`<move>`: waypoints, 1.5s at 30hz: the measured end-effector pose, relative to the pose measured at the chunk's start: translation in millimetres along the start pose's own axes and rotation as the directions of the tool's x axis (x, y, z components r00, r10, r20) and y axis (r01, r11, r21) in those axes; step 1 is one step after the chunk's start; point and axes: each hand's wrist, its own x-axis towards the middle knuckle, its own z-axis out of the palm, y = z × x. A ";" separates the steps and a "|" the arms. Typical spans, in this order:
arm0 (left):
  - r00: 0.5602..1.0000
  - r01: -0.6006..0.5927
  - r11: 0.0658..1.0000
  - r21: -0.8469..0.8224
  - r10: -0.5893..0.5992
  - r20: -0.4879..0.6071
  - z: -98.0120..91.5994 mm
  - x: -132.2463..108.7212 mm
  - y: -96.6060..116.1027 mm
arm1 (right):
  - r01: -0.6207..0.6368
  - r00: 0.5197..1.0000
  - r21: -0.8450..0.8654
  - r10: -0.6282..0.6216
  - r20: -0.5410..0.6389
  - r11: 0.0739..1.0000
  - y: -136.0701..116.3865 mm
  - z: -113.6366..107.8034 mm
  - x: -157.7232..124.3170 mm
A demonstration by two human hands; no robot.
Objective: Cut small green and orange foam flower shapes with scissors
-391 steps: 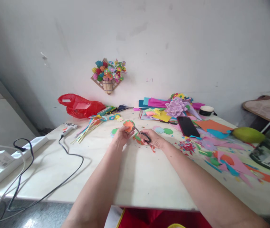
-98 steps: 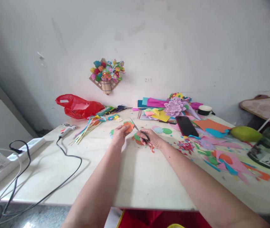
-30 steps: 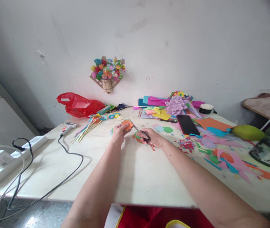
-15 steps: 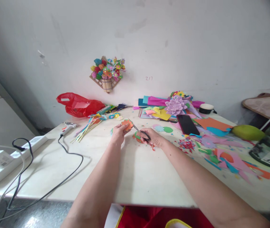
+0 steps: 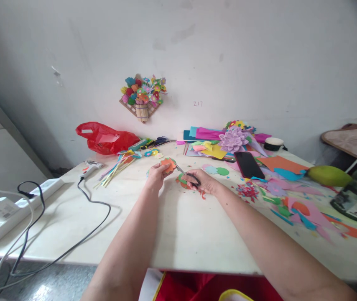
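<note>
My left hand pinches an orange paper flower shape just above the white table. My right hand is closed round the black handles of small scissors, and their blades reach into the edge of the orange paper. Green and orange paper rounds lie on the table under the scissors.
A black phone, stacked coloured paper and a purple paper flower lie at the back right. Scraps litter the right side. A glue gun with its cable, coloured sticks, a red bag and a power strip are left.
The orange paper has turned a little in my left hand and the scissor blades have closed into it. Both arms stay in the same place.
</note>
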 end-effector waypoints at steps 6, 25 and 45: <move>0.999 0.000 0.999 0.047 -0.002 0.037 -4.1 1.6 1.2 | -0.006 1.000 0.001 0.006 0.012 1.000 -3.3 -0.1 -1.5; 0.991 0.000 0.992 0.129 -0.017 0.130 -13.5 2.9 8.1 | -0.032 0.996 0.020 0.030 0.084 0.999 -5.3 -4.5 -3.4; 0.974 0.012 0.978 0.209 -0.058 0.217 -20.6 2.1 13.2 | -0.151 0.972 0.068 0.135 0.190 0.986 -3.2 -14.7 -2.4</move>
